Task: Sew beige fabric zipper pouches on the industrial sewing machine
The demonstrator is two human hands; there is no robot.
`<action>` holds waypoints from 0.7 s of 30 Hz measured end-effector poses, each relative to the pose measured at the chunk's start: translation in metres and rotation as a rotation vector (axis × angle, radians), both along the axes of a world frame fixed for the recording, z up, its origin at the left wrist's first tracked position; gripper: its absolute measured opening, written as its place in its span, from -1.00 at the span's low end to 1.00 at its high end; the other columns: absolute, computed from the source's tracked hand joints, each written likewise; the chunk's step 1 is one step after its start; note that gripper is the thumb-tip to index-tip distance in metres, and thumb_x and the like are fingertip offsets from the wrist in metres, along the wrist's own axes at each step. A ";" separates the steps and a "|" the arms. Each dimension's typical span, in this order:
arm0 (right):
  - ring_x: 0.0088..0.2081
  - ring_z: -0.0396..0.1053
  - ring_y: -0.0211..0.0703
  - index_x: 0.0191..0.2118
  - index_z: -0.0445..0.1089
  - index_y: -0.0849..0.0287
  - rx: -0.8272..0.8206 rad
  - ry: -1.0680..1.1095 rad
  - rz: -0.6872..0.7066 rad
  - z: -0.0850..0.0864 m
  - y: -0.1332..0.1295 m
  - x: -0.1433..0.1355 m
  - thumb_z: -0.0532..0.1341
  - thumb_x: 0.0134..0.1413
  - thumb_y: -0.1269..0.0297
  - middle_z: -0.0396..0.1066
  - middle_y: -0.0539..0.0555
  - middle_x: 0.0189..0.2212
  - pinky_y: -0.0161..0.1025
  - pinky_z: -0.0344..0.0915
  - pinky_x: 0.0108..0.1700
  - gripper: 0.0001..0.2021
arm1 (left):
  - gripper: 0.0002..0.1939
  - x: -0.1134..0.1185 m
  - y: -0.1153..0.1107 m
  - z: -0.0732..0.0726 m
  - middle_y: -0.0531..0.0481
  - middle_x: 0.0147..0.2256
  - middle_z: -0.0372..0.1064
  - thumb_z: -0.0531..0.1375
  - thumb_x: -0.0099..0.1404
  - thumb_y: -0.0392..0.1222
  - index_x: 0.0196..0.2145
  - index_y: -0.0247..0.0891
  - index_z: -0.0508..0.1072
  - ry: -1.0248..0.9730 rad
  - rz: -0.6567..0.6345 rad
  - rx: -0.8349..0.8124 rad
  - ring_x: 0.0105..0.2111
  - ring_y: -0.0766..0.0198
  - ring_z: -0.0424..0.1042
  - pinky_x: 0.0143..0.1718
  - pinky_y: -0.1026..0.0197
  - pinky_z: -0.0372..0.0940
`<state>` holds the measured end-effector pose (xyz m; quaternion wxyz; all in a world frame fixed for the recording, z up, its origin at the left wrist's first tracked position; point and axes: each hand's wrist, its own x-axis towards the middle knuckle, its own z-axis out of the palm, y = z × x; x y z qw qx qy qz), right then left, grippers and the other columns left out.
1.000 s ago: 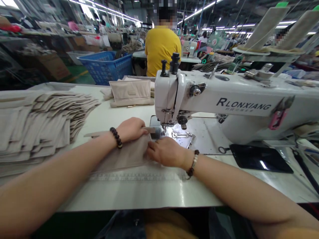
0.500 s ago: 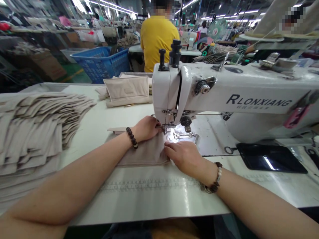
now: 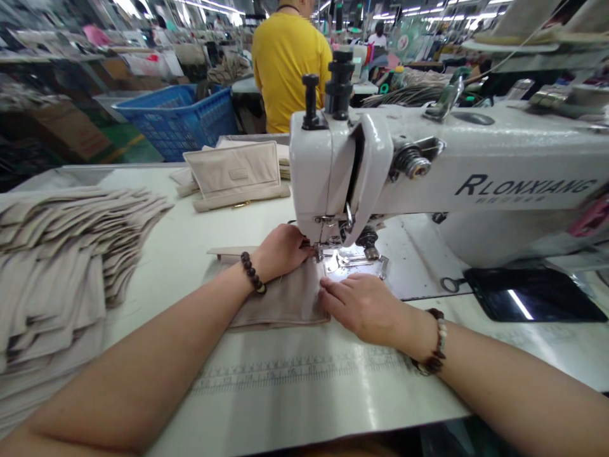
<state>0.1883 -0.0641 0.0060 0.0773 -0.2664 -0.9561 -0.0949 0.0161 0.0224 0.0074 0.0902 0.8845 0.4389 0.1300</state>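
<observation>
Left hand (image 3: 281, 251): on cloth (image 3: 285, 298), likely steadying it (can't tell grip)
Right hand (image 3: 364, 308): pinches cloth's right edge, maybe guiding

Cloth (image 3: 297, 295) on table (image 3: 342, 406), at left end of machine (image 3: 419, 184); left hand (image 3: 281, 251) on cloth, right hand (image 3: 368, 308) at its right edge. Stack (image 3: 57, 292) left. Pouch (image 3: 233, 171) behind cloth, left of machine. Ruler (image 3: 285, 372) before cloth. Phone (image 3: 537, 295) right, before machine. Behind table: basket (image 3: 178, 117), person (image 3: 290, 70) right of it.
</observation>
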 end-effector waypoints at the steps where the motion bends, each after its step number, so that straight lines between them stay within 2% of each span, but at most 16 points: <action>1: -0.50 0.28 -0.18 -0.33 0.27 0.26 0.009 0.002 0.008 0.000 0.000 0.000 -0.01 0.07 0.46 0.37 0.17 -0.34 -0.25 0.09 -0.53 -0.87 | -0.90 0.000 -0.001 0.001 -0.09 -0.33 0.44 0.16 0.11 -0.26 -0.41 -0.31 0.45 -0.006 0.008 -0.003 -0.18 0.09 0.37 -0.13 0.15 0.26; 5: -0.52 0.27 -0.18 -0.34 0.27 0.26 0.028 0.018 0.029 -0.001 -0.001 0.001 -0.02 0.07 0.48 0.37 0.17 -0.37 -0.25 0.11 -0.53 -0.86 | -0.93 0.001 -0.002 0.006 -0.04 -0.37 0.45 0.16 0.10 -0.29 -0.42 -0.29 0.45 -0.018 -0.007 -0.037 -0.23 0.11 0.40 -0.19 0.20 0.28; 10: -0.51 0.27 -0.20 -0.36 0.26 0.27 0.022 0.047 0.042 -0.004 -0.001 0.000 -0.04 0.09 0.48 0.36 0.17 -0.37 -0.26 0.11 -0.53 -0.85 | -0.87 0.002 0.000 0.012 -0.01 -0.35 0.45 0.16 0.09 -0.31 -0.34 -0.29 0.44 0.030 -0.023 -0.094 -0.27 0.15 0.41 -0.25 0.25 0.28; 12: -0.52 0.26 -0.22 -0.35 0.26 0.27 0.025 0.048 0.045 -0.004 -0.001 0.000 -0.05 0.09 0.48 0.36 0.18 -0.37 -0.26 0.09 -0.53 -0.84 | -0.90 0.002 0.001 0.014 -0.01 -0.37 0.45 0.16 0.10 -0.31 -0.38 -0.31 0.44 0.049 -0.027 -0.097 -0.30 0.16 0.41 -0.26 0.25 0.28; 21: -0.54 0.22 -0.24 -0.34 0.28 0.27 0.014 0.066 0.007 -0.005 0.001 -0.002 -0.03 0.08 0.49 0.37 0.13 -0.40 -0.27 -0.03 -0.55 -0.84 | -0.90 0.001 0.002 0.010 -0.01 -0.37 0.45 0.15 0.11 -0.30 -0.37 -0.31 0.44 0.039 -0.040 -0.075 -0.32 0.17 0.41 -0.29 0.25 0.26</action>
